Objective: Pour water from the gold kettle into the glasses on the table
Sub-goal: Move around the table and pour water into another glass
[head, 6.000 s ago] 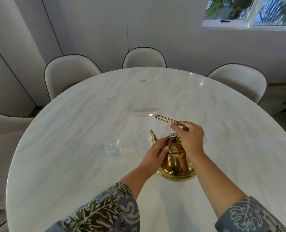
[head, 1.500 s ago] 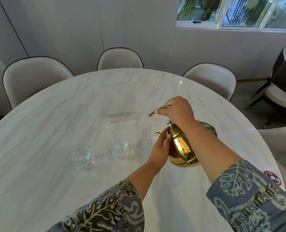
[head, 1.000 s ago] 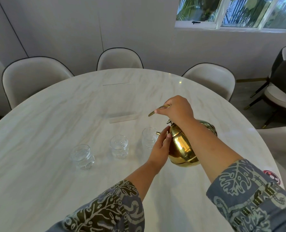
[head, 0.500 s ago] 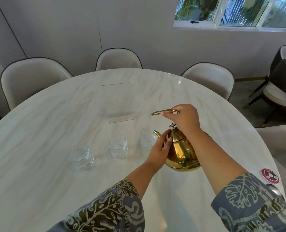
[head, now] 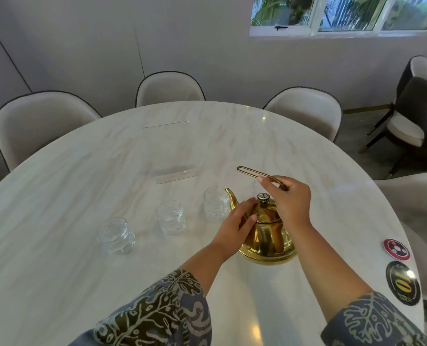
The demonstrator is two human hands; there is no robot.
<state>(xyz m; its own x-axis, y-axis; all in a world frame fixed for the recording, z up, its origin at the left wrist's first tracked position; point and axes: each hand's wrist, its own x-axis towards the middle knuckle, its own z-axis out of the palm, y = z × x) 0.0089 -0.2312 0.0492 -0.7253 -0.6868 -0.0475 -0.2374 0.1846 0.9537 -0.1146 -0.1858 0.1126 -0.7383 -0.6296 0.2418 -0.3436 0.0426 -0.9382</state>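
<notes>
The gold kettle (head: 267, 236) stands upright on the white marble table (head: 82, 283), spout pointing left. My right hand (head: 288, 203) grips its thin wire handle above the lid. My left hand (head: 236, 226) rests with straight fingers against the kettle's left shoulder by the lid. Three clear glasses stand in a row left of the spout: the left glass (head: 115, 236), the middle glass (head: 170, 217) and the right glass (head: 215, 203), each holding water. A fourth glass may sit behind my right hand, mostly hidden.
A clear acrylic stand (head: 176, 173) sits beyond the glasses. Two round stickers, one red (head: 396, 248) and one black (head: 403, 283), lie at the table's right edge. Cream chairs (head: 170, 88) ring the table; a dark armchair (head: 412, 116) stands at the right.
The kettle has gone from tilted over the right glass to upright, resting on the table. My right hand still holds the handle, my left still touches the body.
</notes>
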